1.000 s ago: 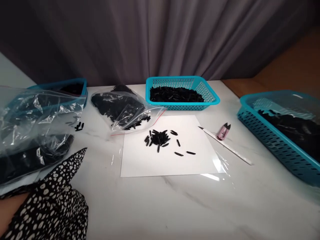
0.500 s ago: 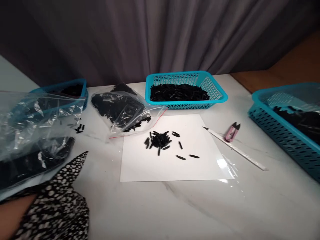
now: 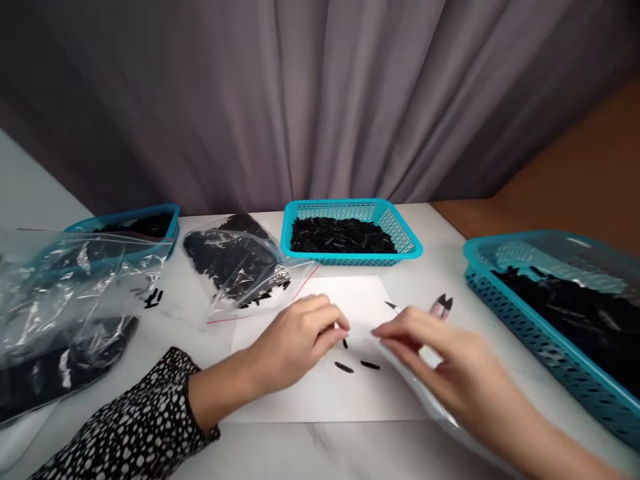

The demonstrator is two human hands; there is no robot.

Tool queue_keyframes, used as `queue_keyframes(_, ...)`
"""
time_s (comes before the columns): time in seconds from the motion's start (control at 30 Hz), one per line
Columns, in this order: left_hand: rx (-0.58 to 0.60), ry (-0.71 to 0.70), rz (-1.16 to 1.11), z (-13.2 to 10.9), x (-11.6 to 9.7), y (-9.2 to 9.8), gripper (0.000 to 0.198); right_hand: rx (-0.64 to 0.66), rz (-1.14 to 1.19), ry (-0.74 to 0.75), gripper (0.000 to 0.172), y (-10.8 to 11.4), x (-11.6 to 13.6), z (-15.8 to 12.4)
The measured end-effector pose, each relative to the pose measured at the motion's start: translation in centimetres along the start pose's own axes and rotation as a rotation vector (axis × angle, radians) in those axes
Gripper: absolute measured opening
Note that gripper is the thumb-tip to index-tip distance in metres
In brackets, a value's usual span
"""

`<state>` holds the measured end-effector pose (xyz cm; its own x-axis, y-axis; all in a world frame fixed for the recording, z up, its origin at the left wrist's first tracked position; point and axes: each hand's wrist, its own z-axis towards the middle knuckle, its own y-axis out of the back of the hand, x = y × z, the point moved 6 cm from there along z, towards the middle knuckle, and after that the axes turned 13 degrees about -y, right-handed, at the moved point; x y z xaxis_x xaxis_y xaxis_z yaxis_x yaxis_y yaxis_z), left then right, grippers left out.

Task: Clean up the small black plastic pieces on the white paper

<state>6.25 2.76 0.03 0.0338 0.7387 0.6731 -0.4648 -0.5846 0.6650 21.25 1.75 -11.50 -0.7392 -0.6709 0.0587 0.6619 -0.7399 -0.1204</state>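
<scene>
My left hand (image 3: 300,337) is over the white paper (image 3: 280,407), thumb and fingers curled together in a pinch. Whatever its fingertips hold is hidden. It covers the small pile of black slivers; several loose slivers (image 3: 370,365) lie just below its fingertips. Opposite it, my right hand (image 3: 445,360), slightly blurred, has its thumb and forefinger pinched at the edge of clear plastic film (image 3: 440,410), which trails down beneath the palm. Behind that hand lie a white pencil (image 3: 393,306), mostly covered, and pink snips (image 3: 441,307) with dark pointed tips.
Behind the paper stands a blue basket (image 3: 353,258) of black slivers. Another blue basket (image 3: 530,340) is at the right, a third (image 3: 176,230) at far left. A zip bag (image 3: 240,257) of black pieces lies back left; another plastic bag (image 3: 75,347) is nearer at left.
Both my hands have come in over the paper, the right one from outside the view. The view has tilted up, so the table sits lower. The plastic film now meets the right fingers.
</scene>
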Motion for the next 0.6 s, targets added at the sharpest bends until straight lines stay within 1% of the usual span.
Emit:
queue_keyframes(0.03,0.015,0.035,-0.021,-0.6,0.4,-1.3,0.008,0.018,-0.033,0.012,0.007,-1.0,-0.5,0.2)
queue_keyframes(0.07,0.002,0.05,-0.017,-1.1,0.6,-2.0,0.007,0.037,-0.07,0.014,0.011,-2.0,-1.0,0.0)
queue_keyframes(0.13,-0.02,0.032,0.027,-1.7,0.4,-2.8,0.004,0.059,-0.142,0.011,0.016,-3.6,-1.8,-0.7)
queue_keyframes(0.17,-0.017,0.01,0.05,-1.8,0.2,-3.0,0.004,0.053,-0.153,0.026,0.013,-4.0,-1.9,-1.1)
queue_keyframes(0.2,-0.003,-0.008,0.069,-1.8,-0.1,-3.2,0.01,0.037,-0.135,0.048,0.011,-4.2,-1.8,-1.3)
queue_keyframes(0.27,0.031,-0.041,0.05,-1.6,-0.8,-3.7,0.023,0.041,-0.003,0.034,0.012,-4.2,-1.4,-1.1)
queue_keyframes(0.3,0.026,-0.047,0.008,-1.4,-1.0,-3.9,0.025,0.067,0.092,-0.013,0.011,-4.1,-1.3,-0.7)
queue_keyframes(0.33,-0.003,-0.03,-0.047,-1.2,-1.1,-4.0,0.021,0.111,0.191,-0.093,0.009,-4.2,-1.4,-0.2)
queue_keyframes(0.37,-0.049,0.022,-0.124,-1.1,-1.0,-4.0,0.015,0.156,0.281,-0.179,0.01,-4.4,-1.4,0.4)
queue_keyframes(0.4,-0.101,0.112,-0.23,-1.1,-0.5,-4.0,0.012,0.209,0.37,-0.269,0.013,-4.7,-1.4,0.8)
queue_keyframes(0.47,-0.198,0.359,-0.493,-1.5,0.8,-4.2,0.016,0.275,0.575,-0.418,0.024,-5.1,-1.4,1.4)
queue_keyframes(0.5,-0.229,0.472,-0.635,-1.7,1.3,-4.5,0.017,0.285,0.68,-0.469,0.029,-5.2,-1.3,1.5)
queue_keyframes(0.53,-0.251,0.555,-0.762,-1.9,1.6,-4.8,0.017,0.283,0.765,-0.506,0.032,-5.3,-1.3,1.5)
queue_keyframes(0.57,-0.274,0.605,-0.86,-2.0,1.8,-5.0,0.016,0.272,0.817,-0.53,0.034,-5.3,-1.4,1.5)
queue_keyframes(0.6,-0.297,0.627,-0.913,-2.1,1.9,-5.0,0.016,0.264,0.837,-0.541,0.034,-5.2,-1.5,1.5)
